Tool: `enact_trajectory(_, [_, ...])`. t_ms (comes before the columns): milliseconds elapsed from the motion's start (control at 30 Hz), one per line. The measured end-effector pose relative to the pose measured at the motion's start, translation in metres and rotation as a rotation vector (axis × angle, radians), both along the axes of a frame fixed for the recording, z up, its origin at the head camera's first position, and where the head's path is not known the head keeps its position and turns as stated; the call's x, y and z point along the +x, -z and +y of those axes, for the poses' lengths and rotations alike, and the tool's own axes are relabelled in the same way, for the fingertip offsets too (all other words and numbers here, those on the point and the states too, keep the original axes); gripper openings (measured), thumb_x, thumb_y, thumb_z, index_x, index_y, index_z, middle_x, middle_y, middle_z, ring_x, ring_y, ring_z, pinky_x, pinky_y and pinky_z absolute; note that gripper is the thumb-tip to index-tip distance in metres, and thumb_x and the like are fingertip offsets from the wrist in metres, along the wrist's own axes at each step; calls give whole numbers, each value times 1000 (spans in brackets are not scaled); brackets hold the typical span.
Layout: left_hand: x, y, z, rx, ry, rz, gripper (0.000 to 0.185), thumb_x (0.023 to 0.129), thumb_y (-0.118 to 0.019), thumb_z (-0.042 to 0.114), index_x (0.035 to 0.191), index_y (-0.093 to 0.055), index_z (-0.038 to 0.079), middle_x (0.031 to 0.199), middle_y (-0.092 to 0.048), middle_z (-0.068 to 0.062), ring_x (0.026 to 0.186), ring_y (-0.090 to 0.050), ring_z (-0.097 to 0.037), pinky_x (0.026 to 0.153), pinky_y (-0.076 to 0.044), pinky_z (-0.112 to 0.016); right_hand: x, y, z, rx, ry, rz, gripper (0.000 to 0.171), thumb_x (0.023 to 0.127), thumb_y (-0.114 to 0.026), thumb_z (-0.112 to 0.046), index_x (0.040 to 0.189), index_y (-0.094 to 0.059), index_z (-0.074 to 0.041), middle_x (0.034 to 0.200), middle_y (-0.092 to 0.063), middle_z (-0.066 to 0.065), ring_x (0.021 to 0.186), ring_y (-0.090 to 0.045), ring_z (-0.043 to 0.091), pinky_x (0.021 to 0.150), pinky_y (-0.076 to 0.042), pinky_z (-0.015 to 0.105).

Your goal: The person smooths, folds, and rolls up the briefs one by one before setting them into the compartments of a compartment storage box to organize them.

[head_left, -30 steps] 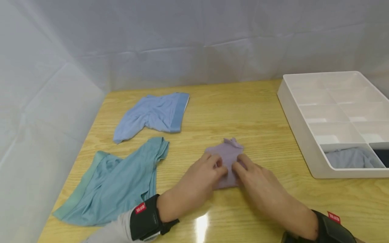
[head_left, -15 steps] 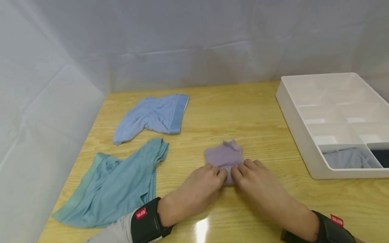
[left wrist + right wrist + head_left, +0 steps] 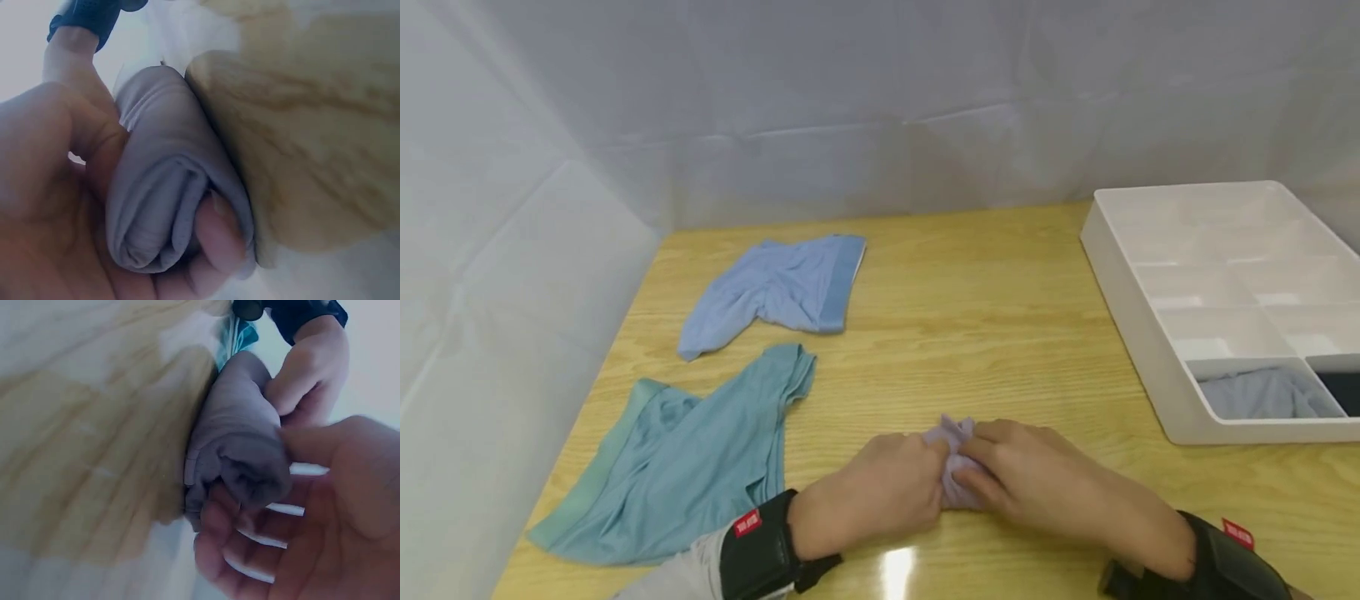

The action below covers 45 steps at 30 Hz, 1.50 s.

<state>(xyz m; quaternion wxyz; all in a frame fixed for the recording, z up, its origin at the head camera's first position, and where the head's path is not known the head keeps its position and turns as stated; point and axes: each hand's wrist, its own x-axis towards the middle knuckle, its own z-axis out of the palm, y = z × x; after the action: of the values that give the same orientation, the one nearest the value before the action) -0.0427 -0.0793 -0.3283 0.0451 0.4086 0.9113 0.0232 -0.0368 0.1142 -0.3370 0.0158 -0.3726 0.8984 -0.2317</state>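
A purple cloth garment (image 3: 958, 487), rolled into a small tube, lies on the wooden table between both hands. My left hand (image 3: 880, 487) grips one end of it. In the left wrist view the spiral end of the roll shows, with a fingertip (image 3: 219, 231) tucked at its edge. Thumb and fingers of my right hand (image 3: 1037, 483) pinch the opposite end. From the right wrist, the purple roll (image 3: 237, 419) is seen resting along the tabletop, a finger pressed under its open end. A loose flap sticks up at its far side in the head view.
Teal boxer briefs (image 3: 700, 458) lie spread at the left, just beyond the left forearm. Light blue boxer briefs (image 3: 775, 283) lie behind them. At the right stands a white divided box (image 3: 1120, 333), with a grey folded cloth (image 3: 1266, 393) and a black cloth (image 3: 1343, 390) in its front compartments.
The purple garment has gone from a flat folded strip to a compact roll. It and both hands have shifted slightly nearer the body.
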Motion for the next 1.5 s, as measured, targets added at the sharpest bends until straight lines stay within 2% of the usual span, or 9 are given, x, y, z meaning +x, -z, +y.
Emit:
enact_trajectory(100, [2,1,2,-37,-59,63,14,87,-58,16,94,-57,4,64,-49,1,49,-50,-10,38,-39,-23,1,4,-2,38,74,83,20,97,-56,-25,106,-64,-9,88,-62,-4,77,-62,13,61,-52,31])
enact_trajectory(233, [6,0,3,-64,-95,259,24,90,-62,20,107,-54,6,79,-51,-2,65,-51,-14,49,-42,-23,1,9,-7,49,171,129,14,94,-60,-21,100,-54,-11,84,-53,-4,65,-53,10,50,-44,25])
enact_trajectory(333, [11,-3,4,-66,-3,379,26,91,-64,31,105,-57,10,91,-50,-3,74,-49,-15,56,-42,-25,0,8,-8,90,202,162,12,93,-62,-20,94,-53,-12,83,-47,-3,61,-45,8,46,-38,22])
enact_trajectory(500, [15,-7,5,-80,123,481,15,91,-64,22,99,-59,10,87,-53,-1,67,-48,-11,52,-40,-20,-1,9,-7,100,186,188,8,91,-65,-17,89,-58,-13,82,-45,-4,60,-42,6,47,-36,20])
enact_trajectory(700, [16,-6,6,-80,125,503,7,86,-65,9,91,-60,11,67,-51,3,54,-46,-9,44,-37,-17,-7,13,-5,-22,161,120,6,93,-63,-11,87,-63,-11,83,-49,-4,62,-44,3,52,-42,20])
enact_trajectory(967, [1,-7,4,-44,98,311,12,80,-71,12,85,-61,9,64,-52,2,53,-48,-9,45,-39,-19,-16,13,0,-131,161,51,8,94,-60,-8,87,-62,-11,90,-55,-5,73,-51,4,64,-48,22])
enact_trajectory(1167, [-3,0,4,-82,126,405,6,82,-66,14,82,-62,10,65,-50,3,52,-46,-7,43,-39,-19,-18,11,3,-173,143,68,7,94,-60,-8,88,-62,-10,92,-57,-4,78,-54,6,68,-50,25])
enact_trajectory(1267, [-9,1,3,-15,65,219,10,79,-66,17,80,-59,10,65,-50,3,51,-46,-7,42,-39,-23,-20,8,7,-178,147,89,4,95,-59,-9,94,-63,-9,101,-59,1,85,-58,10,73,-52,30])
enact_trajectory(1500, [-45,-6,-13,349,-146,-575,15,85,-60,21,81,-59,7,66,-54,4,54,-49,-6,48,-43,-23,-26,-3,17,-246,253,127,19,102,-46,-14,109,-61,-3,112,-57,7,88,-59,18,73,-52,37])
